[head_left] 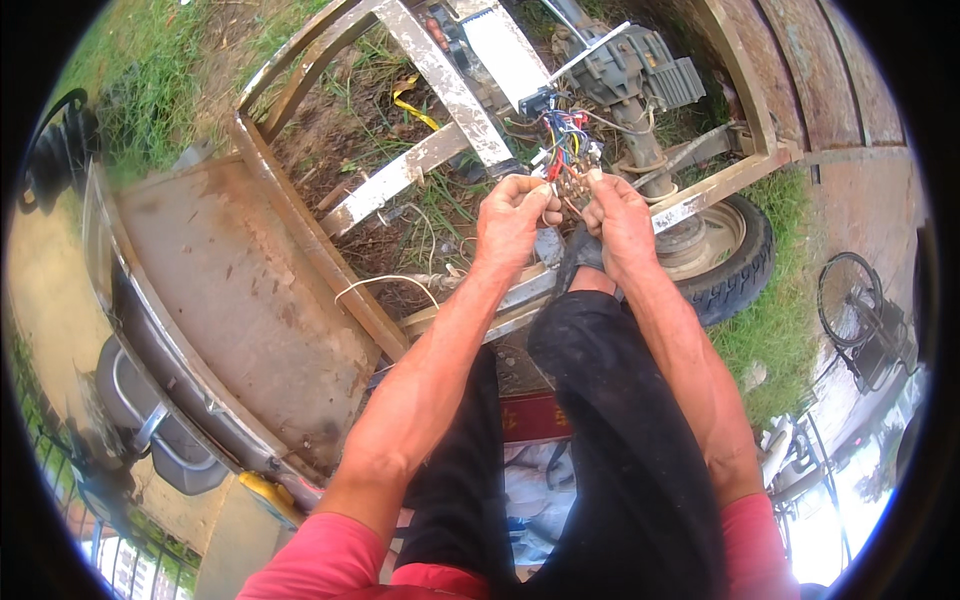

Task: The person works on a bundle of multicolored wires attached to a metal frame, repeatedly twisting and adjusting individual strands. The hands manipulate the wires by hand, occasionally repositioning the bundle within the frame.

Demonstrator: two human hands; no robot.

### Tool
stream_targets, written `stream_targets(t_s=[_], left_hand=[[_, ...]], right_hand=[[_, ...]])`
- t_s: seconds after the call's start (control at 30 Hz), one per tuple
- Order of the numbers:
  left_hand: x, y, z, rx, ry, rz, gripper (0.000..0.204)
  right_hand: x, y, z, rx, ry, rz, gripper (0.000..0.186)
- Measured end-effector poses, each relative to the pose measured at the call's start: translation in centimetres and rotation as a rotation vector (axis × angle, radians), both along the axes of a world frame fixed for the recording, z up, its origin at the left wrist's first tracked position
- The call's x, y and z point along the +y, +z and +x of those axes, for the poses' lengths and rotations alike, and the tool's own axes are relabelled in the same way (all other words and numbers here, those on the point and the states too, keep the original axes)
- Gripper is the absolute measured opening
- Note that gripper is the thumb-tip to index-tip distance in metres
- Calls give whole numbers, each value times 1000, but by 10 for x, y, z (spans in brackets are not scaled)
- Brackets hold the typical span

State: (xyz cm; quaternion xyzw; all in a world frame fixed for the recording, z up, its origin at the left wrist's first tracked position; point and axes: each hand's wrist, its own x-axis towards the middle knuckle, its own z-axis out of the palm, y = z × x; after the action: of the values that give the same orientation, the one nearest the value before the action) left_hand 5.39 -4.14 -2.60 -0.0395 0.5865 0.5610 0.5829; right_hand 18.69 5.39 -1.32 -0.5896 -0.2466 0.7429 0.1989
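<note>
My left hand (513,222) is closed in a pinch at the near edge of a bundle of coloured wires (568,135), with what looks like a thin wire end between thumb and finger. Just to its right, my right hand (617,222) also pinches a thin wire from the same bundle. Red, blue, yellow and white leads with small connectors fan out between the two hands. The bundle runs up to a silver finned box (505,52) with a dark connector block at its lower end. The exact wire ends are partly hidden by my fingers.
A rusty metal frame (405,178) surrounds the work, with a motor and gear housing (640,65) at the far right and a tyre (745,265) below it. A rusty flat panel (255,300) lies at the left. A screwdriver (437,32) rests beside the silver box.
</note>
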Motion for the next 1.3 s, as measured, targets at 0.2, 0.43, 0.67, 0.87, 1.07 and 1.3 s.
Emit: stream_targets(t_s=[0.2, 0.43, 0.67, 0.87, 1.07, 1.3], left_hand=[[2, 1, 4, 9, -23, -8, 17], [6, -1, 3, 57, -53, 12, 18], [16, 1, 4, 220, -185, 51, 19], [18, -4, 3, 275, -235, 55, 20], [16, 4, -1, 374, -260, 30, 19], [12, 21, -11, 483, -384, -2, 27]], right_hand=[[4, -1, 7, 46, -13, -45, 14], [2, -4, 17, 156, 1, -47, 14], [-1, 0, 10, 60, 87, 24, 12], [-3, 5, 3, -42, 160, 80, 12], [-9, -1, 5, -52, 200, 115, 17], [-13, -2, 7, -171, 351, 130, 26]])
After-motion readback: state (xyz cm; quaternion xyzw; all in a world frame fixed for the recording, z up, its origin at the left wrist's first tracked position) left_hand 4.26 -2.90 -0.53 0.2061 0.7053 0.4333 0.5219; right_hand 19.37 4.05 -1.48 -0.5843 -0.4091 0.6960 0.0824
